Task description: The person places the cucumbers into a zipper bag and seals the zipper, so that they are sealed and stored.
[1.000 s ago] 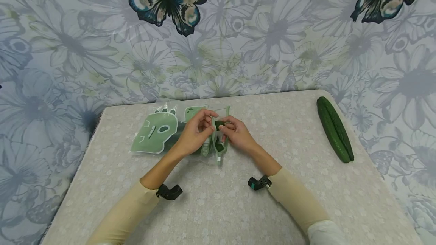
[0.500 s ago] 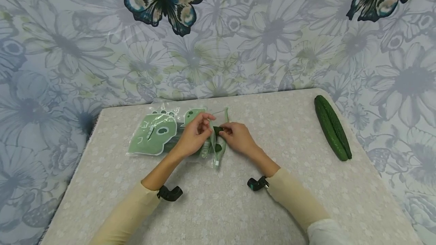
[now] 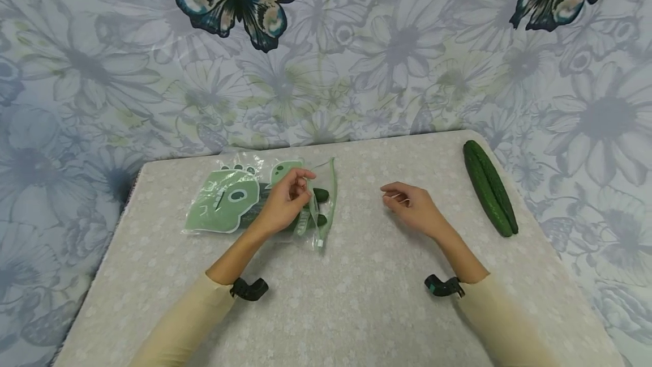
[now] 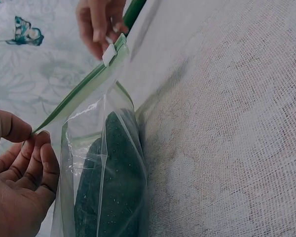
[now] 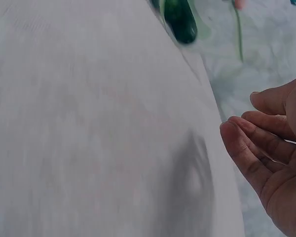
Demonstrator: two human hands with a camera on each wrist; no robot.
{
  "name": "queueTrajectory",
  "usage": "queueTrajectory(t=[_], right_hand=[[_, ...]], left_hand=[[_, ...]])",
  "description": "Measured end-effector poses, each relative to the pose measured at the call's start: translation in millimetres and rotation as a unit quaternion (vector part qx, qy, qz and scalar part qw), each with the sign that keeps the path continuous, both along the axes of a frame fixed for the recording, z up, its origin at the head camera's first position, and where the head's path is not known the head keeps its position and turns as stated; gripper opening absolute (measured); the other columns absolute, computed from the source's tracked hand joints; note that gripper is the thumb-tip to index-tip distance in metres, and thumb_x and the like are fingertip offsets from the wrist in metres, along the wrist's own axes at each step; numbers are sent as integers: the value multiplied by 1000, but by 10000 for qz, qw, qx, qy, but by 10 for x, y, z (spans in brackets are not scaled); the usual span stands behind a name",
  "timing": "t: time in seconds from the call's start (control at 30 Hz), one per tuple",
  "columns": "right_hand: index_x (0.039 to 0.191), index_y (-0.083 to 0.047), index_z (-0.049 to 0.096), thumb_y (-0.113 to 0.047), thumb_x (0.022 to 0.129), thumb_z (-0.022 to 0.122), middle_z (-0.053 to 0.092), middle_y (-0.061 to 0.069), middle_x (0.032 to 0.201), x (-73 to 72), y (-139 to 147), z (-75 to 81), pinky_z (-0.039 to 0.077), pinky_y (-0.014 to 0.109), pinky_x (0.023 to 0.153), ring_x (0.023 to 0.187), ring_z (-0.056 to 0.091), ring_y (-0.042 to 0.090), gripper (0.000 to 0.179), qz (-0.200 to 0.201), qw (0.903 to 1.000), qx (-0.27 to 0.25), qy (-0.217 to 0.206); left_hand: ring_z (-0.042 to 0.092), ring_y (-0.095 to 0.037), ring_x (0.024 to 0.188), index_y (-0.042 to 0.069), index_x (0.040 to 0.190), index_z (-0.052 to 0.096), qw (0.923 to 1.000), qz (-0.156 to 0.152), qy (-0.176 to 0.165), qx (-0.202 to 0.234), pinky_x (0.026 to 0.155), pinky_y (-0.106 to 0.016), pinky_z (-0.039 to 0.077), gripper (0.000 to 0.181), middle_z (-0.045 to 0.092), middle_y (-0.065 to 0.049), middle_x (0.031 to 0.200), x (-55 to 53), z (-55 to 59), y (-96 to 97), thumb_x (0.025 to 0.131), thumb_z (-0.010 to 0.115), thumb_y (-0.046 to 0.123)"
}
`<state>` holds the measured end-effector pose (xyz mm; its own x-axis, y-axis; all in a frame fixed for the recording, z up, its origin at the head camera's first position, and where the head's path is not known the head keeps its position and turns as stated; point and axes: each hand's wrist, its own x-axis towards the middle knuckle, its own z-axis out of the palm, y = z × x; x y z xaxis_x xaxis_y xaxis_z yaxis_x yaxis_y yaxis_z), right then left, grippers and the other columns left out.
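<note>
A clear zip bag [image 3: 220, 200] with a green cartoon print lies at the left of the table, its mouth facing right. Inside it are cucumbers [image 4: 121, 173], their dark ends [image 3: 321, 195] showing near the opening. My left hand [image 3: 282, 200] pinches the bag's green-edged rim between thumb and forefinger, as the left wrist view shows. A white slider [image 4: 109, 54] sits at one end of the zip strip. My right hand [image 3: 411, 208] is over the table to the right of the bag, fingers loosely bent and holding nothing. Two more cucumbers [image 3: 490, 188] lie side by side at the right.
A pale patterned cloth covers the table [image 3: 351, 299]. Behind its back edge hangs a curtain [image 3: 397, 61] printed with flowers and butterflies. Each wrist carries a small black camera [image 3: 249, 289].
My right hand has let go of the cucumber end at the bag's mouth and moved right, toward the two loose cucumbers. My left hand keeps its pinch on the rim.
</note>
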<state>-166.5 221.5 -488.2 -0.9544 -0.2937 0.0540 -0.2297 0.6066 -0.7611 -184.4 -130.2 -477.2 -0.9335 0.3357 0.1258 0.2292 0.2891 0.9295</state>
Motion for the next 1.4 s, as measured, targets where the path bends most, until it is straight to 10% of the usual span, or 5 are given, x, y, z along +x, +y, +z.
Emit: queueTrajectory(t=[0.17, 0.43, 0.67, 1.1, 1.4], right_hand=[[138, -7, 70, -30, 109, 65, 79, 12, 118, 184, 595, 48, 60, 24, 85, 100, 76, 23, 37, -463, 9979, 356, 270], [137, -5, 70, -28, 107, 69, 78, 16, 117, 521, 1330, 123, 47, 4, 79, 94, 56, -19, 38, -1277, 9859, 855, 669], [125, 3, 71, -21, 99, 78, 74, 23, 103, 705, 1683, 124, 54, 39, 71, 90, 69, 40, 36, -1732, 9615, 1894, 981], [118, 8, 63, -24, 91, 80, 64, 32, 108, 788, 1772, 10, 49, 61, 67, 95, 60, 54, 45, -2205, 9301, 2898, 473], [116, 5, 68, -30, 90, 77, 71, 31, 103, 827, 1814, 64, 44, 44, 47, 75, 65, 42, 45, -2716, 9227, 2686, 521]], left_hand=[[52, -20, 84, 13, 136, 61, 10000, 42, -39, 28, 75, -24, 47, 32, 53, -9, 105, 19, 16, -38, 106, 60, 2], [52, -18, 82, 11, 136, 62, 9999, 157, 44, 33, 74, -24, 47, 31, 53, -10, 104, 33, 11, -122, 105, 61, 4], [53, -18, 82, 11, 136, 62, 9998, 196, 34, 13, 75, -24, 47, 31, 55, -10, 104, 40, 3, -126, 105, 62, 5], [52, -17, 81, 10, 135, 61, 9999, 114, 38, 114, 74, -24, 47, 30, 53, -9, 104, 44, 27, -83, 105, 62, 5], [52, -18, 80, 11, 136, 61, 9999, 55, -23, 122, 72, -24, 47, 31, 54, -8, 103, 40, 45, -59, 106, 61, 4]])
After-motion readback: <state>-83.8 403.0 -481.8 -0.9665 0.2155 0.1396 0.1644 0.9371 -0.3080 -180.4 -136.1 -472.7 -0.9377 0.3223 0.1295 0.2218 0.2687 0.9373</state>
